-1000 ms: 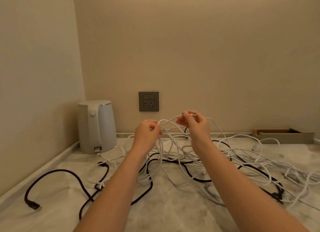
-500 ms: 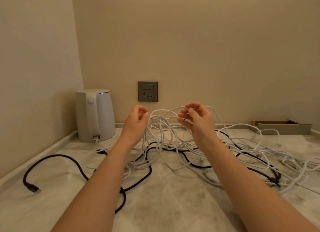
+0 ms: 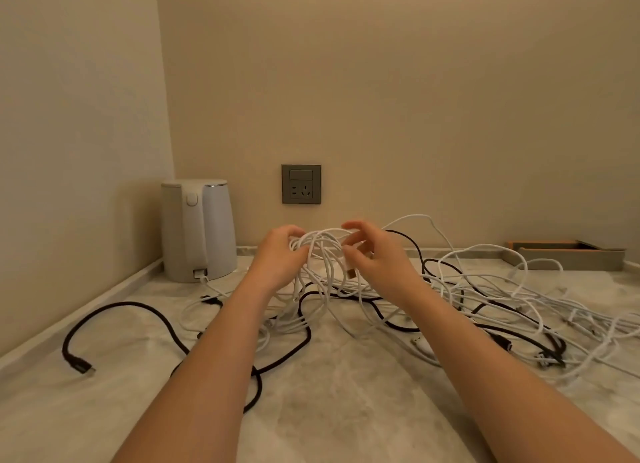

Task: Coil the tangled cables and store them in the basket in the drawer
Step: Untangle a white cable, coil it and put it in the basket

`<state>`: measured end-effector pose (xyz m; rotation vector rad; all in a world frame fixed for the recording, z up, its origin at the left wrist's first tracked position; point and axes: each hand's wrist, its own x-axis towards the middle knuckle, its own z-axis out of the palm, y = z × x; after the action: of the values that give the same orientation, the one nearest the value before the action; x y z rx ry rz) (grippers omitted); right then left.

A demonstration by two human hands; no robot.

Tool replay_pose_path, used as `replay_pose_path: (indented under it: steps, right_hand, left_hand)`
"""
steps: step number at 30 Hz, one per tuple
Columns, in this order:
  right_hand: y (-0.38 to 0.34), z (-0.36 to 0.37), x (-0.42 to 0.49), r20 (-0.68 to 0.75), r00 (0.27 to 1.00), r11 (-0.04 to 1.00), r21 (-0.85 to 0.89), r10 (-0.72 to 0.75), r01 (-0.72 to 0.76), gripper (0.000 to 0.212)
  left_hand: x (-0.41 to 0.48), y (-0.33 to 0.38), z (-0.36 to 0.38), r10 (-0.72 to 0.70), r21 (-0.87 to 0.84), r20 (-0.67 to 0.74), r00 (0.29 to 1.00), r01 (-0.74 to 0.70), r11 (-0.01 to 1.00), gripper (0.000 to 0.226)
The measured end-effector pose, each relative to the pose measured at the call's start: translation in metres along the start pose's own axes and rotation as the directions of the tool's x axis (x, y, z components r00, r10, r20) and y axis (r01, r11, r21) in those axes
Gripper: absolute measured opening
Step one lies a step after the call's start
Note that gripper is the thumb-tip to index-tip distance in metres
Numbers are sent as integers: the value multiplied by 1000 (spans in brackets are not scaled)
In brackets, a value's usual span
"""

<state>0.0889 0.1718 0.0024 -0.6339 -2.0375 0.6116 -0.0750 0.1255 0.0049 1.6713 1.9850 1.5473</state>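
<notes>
White cables (image 3: pixel 304 242) tangle with black cable (image 3: pixel 121 303), apparently bunched in left hand (image 3: pixel 277 254).

Pale marbled countertop (image 3: pixel 346 410), bounded by walls at twelve and nine o'clock. A white kettle (image 3: pixel 197 230) stands at ten o'clock, in the corner. One black cable (image 3: pixel 152 312) lies loose from centre out to eight o'clock, its plug end (image 3: pixel 83 367) flat on the surface. The white cables (image 3: pixel 519 300) sprawl tangled from centre to three o'clock, with black strands threaded among them. A shallow grey tray (image 3: pixel 568 253) sits at two o'clock, against the wall.
</notes>
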Motion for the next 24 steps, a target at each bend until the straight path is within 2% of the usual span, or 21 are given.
replay_pose_path:
  steps: [2, 6, 9, 12, 14, 15, 17, 18, 20, 21, 24]
  right_hand:
    - [-2, 1, 0, 14, 1000, 994, -112, 3, -2, 42]
    - [-8, -6, 2, 27, 997, 934, -354, 66, -52, 44]
    - [-15, -15, 3, 112, 975, 810, -579, 192, -93, 61]
    - [-19, -15, 2, 221, 951, 675, -737, 214, 19, 60]
    - [-18, -11, -1, 267, 946, 716, -696, 185, 56, 49]
    - [-18, -9, -1, 267, 953, 785, -617, 141, 57, 42]
    - [-18, -3, 1, 189, 981, 927, -373, 41, 33, 24]
    - [-17, 0, 1, 125, 992, 971, -237, 14, 16, 30]
    - [-15, 5, 4, 34, 999, 1000, -4, 11, -11, 47]
    - [-15, 8, 4, 8, 1000, 999, 45, 8, -9, 46]
    - [-18, 12, 4, -92, 996, 990, 137, -15, 28, 21]
  left_hand:
    - [-1, 3, -1, 50, -26, -23, 998, -51, 998, 21]
    - [-4, 4, -1, 54, -69, -133, 990, -63, 996, 19]
    - [-3, 1, -6, -47, -125, -257, 965, 15, 992, 21]
    - [-2, -1, -10, -100, -166, -261, 960, 58, 985, 25]
    - [-4, 1, -8, -70, -148, -197, 978, 41, 988, 25]
    - [-5, 3, -7, -40, -123, -163, 986, 20, 992, 24]
    - [-5, 5, -4, 18, -92, -99, 995, -27, 995, 21]
    - [-6, 6, -4, 45, -111, -64, 997, -52, 992, 19]
    - [-7, 10, -4, 108, -171, 37, 993, -100, 980, 15]
    - [-9, 12, -4, 144, -189, 107, 984, -122, 974, 14]
    - [-15, 19, -4, 176, -277, 282, 943, -96, 956, 11]
